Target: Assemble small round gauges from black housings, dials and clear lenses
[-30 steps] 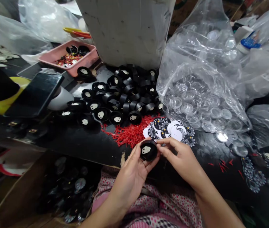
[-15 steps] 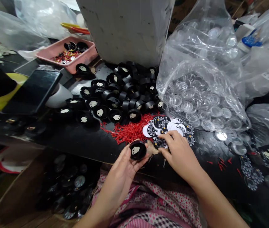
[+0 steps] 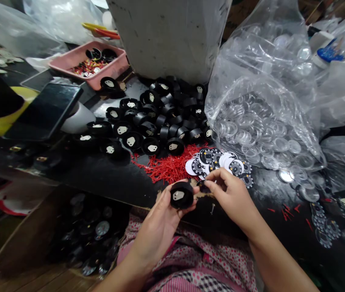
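Casing [image 3: 186, 196] is cupped by the left hand [image 3: 158, 221], grip half curled around it, near the edge of the counter [image 3: 111, 182]; it could be dropped if loosened. A thin disc [image 3: 202, 185] (too blurred to name) is pinched by the right hand [image 3: 231, 196] and could be bent if squeezed. Beyond, reach is hampered by heaped casings [image 3: 163, 132], red slivers [image 3: 168, 166], dials [image 3: 209, 157] and a clear bag [image 3: 251, 81].

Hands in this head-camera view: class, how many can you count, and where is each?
2: the left hand holds a black round case; the right hand, beside it, holds a tilted dark disc. No others show.
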`<control>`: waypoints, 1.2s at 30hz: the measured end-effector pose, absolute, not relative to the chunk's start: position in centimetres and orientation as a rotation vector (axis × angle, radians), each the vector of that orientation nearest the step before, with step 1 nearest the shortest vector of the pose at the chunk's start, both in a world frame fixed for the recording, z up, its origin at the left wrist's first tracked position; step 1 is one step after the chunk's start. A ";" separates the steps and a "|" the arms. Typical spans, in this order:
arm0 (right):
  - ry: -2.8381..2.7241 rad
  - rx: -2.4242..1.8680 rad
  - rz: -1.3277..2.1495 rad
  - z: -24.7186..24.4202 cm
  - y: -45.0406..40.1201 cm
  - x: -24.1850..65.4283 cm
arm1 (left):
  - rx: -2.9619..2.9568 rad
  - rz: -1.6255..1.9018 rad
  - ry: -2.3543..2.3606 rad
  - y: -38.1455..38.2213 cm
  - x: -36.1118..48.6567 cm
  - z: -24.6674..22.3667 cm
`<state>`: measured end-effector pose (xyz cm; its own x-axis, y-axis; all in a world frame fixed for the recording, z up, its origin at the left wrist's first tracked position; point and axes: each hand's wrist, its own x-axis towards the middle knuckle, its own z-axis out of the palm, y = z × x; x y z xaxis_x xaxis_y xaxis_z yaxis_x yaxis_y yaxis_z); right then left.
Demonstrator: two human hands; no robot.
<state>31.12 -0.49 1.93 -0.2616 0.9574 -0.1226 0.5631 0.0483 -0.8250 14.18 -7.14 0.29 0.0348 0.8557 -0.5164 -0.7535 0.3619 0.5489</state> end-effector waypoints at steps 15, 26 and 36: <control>-1.667 -1.459 1.064 4.0 -2.2 28.9 | 0.250 1.187 1.035 -7.1 15.5 0.6; -1.738 -1.543 1.179 3.4 -1.5 29.0 | 0.407 1.121 1.089 -7.2 15.1 0.0; -1.951 -1.363 1.402 3.2 -4.0 30.5 | 0.723 0.985 1.244 -8.6 13.3 -0.2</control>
